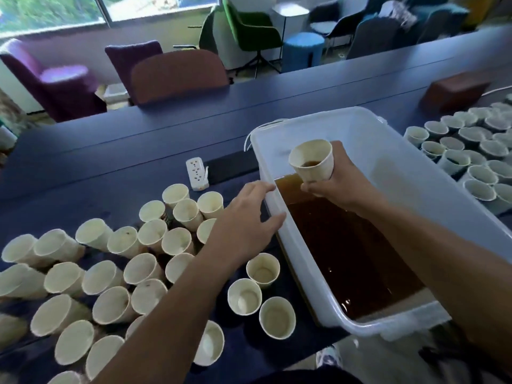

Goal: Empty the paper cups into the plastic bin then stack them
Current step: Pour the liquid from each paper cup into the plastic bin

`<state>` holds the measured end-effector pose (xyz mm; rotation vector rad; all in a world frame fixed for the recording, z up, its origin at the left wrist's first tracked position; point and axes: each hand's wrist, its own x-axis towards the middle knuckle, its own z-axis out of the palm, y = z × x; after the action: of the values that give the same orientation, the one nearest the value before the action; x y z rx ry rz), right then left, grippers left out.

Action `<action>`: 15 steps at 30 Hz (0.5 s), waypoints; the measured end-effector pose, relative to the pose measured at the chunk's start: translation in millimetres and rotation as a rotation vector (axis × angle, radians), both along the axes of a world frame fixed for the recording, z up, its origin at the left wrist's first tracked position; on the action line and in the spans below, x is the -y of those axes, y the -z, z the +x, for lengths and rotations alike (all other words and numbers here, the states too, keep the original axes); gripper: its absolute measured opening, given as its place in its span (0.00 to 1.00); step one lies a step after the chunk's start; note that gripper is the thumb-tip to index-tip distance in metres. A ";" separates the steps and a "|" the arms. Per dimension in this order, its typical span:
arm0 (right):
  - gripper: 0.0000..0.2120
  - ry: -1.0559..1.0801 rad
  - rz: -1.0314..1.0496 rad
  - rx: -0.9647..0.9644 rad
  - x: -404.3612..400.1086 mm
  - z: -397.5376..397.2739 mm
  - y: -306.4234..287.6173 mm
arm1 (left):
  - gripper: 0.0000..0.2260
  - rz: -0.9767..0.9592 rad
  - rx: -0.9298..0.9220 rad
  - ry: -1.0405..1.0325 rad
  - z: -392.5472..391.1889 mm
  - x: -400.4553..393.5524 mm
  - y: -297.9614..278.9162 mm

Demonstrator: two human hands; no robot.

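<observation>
Your right hand gripped a cup at centre frame, mouth tipped toward you with brown liquid left inside, directly above the bin, while your left hand, fingers loosely spread, rested on its near-left rim.

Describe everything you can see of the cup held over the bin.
The paper cup is off-white, plain, with a rolled rim and tapered wall. It is tipped, its mouth facing the camera, and a little brown liquid sits at the bottom. The right hand grips it from below and behind, fingers curled round its base. It hangs above the white plastic bin, over the brown liquid pooled there, touching neither. Nothing is pouring from it.
</observation>
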<state>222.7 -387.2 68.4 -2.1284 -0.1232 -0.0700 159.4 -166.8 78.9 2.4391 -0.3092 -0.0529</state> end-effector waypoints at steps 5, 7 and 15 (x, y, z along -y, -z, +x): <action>0.33 0.049 -0.009 -0.009 15.5 4.9 17.1 | 0.30 0.069 -0.051 0.068 7.6 8.3 9.7; 0.33 0.064 -0.013 -0.009 17.5 5.9 22.6 | 0.34 0.124 -0.087 0.080 7.1 11.0 13.3; 0.32 0.060 -0.066 -0.054 17.1 5.6 32.9 | 0.37 0.179 -0.115 0.037 5.1 11.0 22.3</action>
<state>228.3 -404.3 35.6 -2.1977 -0.0305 -0.0440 164.5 -177.8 56.7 2.5949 -0.3093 -0.2463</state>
